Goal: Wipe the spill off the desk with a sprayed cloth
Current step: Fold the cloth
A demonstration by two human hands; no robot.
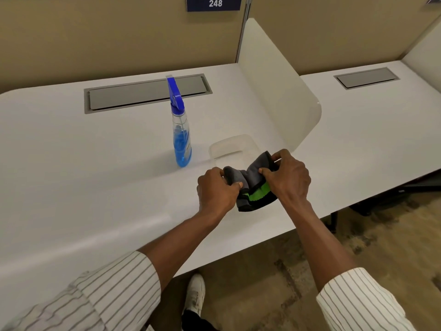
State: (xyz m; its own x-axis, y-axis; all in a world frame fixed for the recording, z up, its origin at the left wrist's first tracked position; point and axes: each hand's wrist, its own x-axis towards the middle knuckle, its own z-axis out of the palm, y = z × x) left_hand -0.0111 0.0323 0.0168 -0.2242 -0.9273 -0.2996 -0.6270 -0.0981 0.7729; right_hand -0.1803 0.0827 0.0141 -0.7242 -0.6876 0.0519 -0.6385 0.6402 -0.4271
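A grey cloth [250, 177] with a black edge and a green patch is bunched between both hands, just above the white desk [95, 175]. My left hand [216, 191] grips its left end and my right hand [287, 176] pinches its right end. A clear spray bottle [181, 134] with blue liquid and a blue trigger head stands upright on the desk, to the left of and behind the hands. I can make out no spill on the desk surface.
A clear plastic container [232, 145] sits just behind the cloth. A grey cable hatch [145, 93] lies at the back of the desk. A white divider panel [274, 82] separates this desk from the one on the right. The desk's front edge runs near my forearms.
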